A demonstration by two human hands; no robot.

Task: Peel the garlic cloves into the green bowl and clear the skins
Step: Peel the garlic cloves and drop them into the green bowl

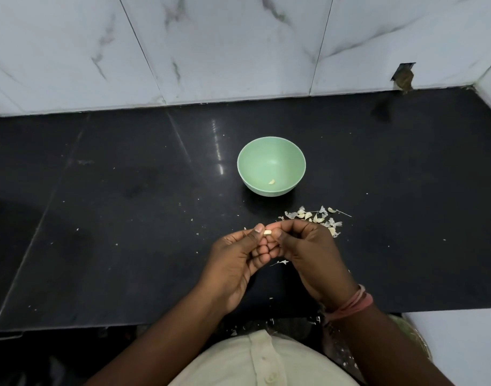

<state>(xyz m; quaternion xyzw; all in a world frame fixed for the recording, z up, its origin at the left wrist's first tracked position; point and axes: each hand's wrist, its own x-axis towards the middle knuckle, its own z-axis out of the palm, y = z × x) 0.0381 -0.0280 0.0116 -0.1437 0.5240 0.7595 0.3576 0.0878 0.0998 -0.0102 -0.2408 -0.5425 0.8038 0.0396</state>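
Note:
A green bowl [255,154] stands on the black counter with one peeled garlic clove [271,182] lying inside near its front wall. In front of the bowl, my left hand [238,260] and my right hand [303,252] meet above the counter. Between their thumbs and fingertips they pinch a small pale garlic clove [267,232]. A heap of garlic cloves and papery skins [314,217] lies on the counter just beyond my right hand, partly hidden by it. A loose skin [280,263] lies below my hands.
The black counter [127,218] runs up to a white marble-tiled wall [211,51] at the back. Small skin flecks are scattered over the counter and along its front edge [269,321]. A white surface [461,344] adjoins at the lower right.

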